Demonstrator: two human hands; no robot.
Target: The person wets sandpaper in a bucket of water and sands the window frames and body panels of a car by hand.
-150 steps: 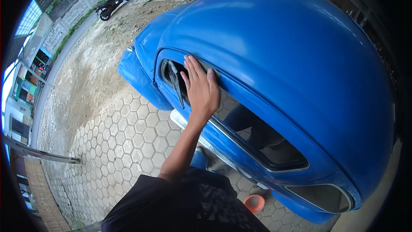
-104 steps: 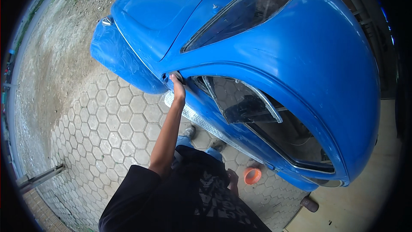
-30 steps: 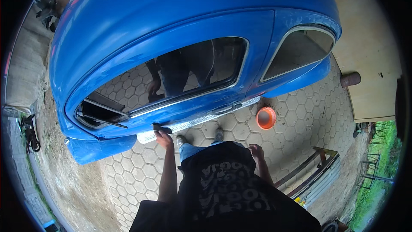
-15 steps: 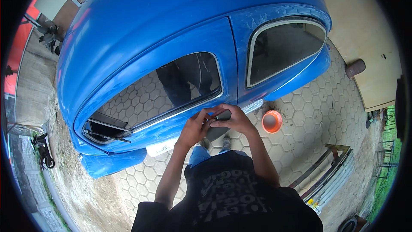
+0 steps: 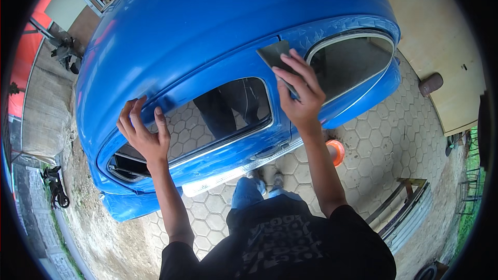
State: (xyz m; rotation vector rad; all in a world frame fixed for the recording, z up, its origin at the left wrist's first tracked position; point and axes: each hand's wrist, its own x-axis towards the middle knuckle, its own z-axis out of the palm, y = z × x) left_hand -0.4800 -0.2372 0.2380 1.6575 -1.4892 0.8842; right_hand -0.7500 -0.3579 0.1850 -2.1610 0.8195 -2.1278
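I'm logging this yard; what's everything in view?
Car: 1, blue, centre
Sheet: 1, dark grey, over car
Paving: 1, grey, beside car
Bucket: 1, orange, on paving
Motorbike: 1, black, left
Cloth: 1, beige, left
Panel: 1, beige, upper right
Beams: several, brown-grey, lower right
Grass: 1 strip, green, right edge
Shirt: 1, black, bottom centre
Jeans: 1 pair, blue, beside car
Shoes: 2, grey, on paving
Left grip: 1, bare, over car
Right grip: 1, bare, holding sheet

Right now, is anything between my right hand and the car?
Only the dark sheet in your right hand, near the rear side window; I see nothing else between hand and car. Whether it touches, I can't tell.
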